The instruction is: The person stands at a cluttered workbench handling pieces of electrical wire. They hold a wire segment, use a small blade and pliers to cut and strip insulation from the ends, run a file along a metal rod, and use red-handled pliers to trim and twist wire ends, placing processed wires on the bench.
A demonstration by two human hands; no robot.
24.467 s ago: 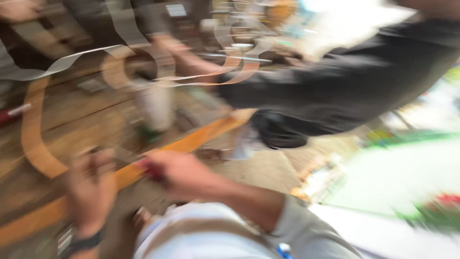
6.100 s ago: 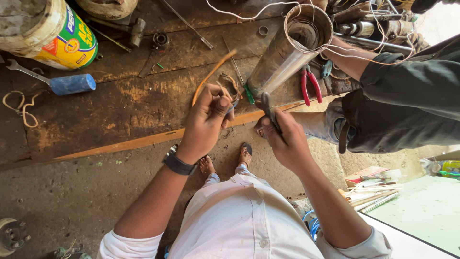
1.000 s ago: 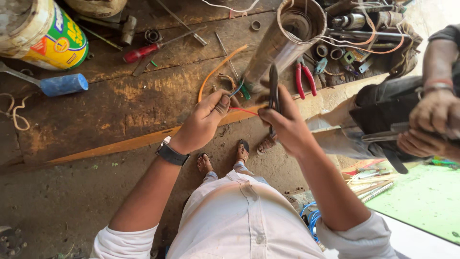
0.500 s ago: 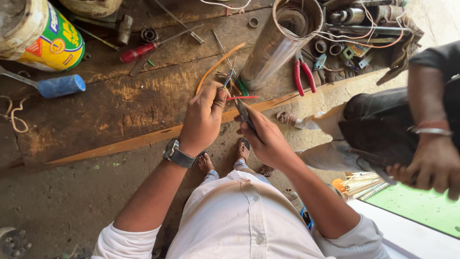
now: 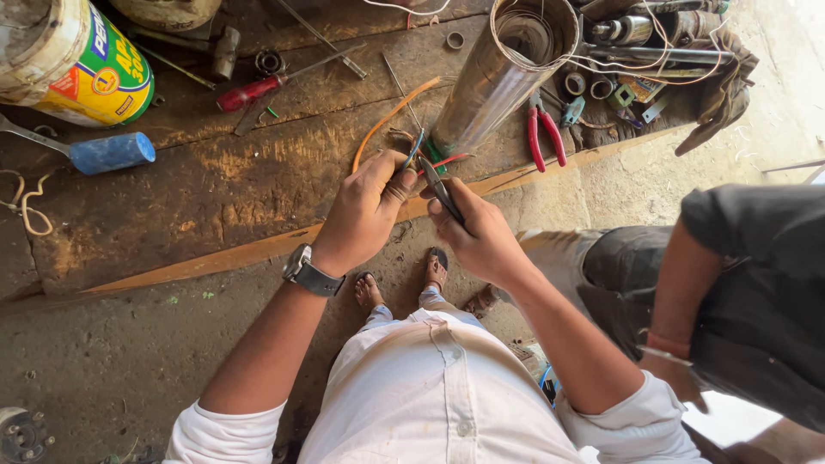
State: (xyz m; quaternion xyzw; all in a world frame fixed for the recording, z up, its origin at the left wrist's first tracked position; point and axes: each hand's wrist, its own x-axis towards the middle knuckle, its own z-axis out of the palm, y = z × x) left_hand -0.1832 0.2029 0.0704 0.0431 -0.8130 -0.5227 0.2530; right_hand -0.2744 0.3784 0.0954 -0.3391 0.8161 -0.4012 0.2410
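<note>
Since half a second ago both hands rose toward frame centre; left hand (image 5: 365, 210) pinches thin, springy orange wire (image 5: 391, 116); right hand (image 5: 477, 232) grips a slim dark tool (image 5: 440, 189).

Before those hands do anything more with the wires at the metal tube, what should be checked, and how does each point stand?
1. Left hand pinching the thin coloured wires: ok.
2. Right hand gripping the dark slim tool: ok.
3. Tool tip meeting the wires: cannot tell, fingers hide it.
4. Shiny metal cylinder resting steady on the worn wooden bench: ok, it lies tilted but supported.
5. Red-handled pliers within reach beside the cylinder: ok.
6. Nearby person's dark sleeve apart from the working hands: ok.
</note>
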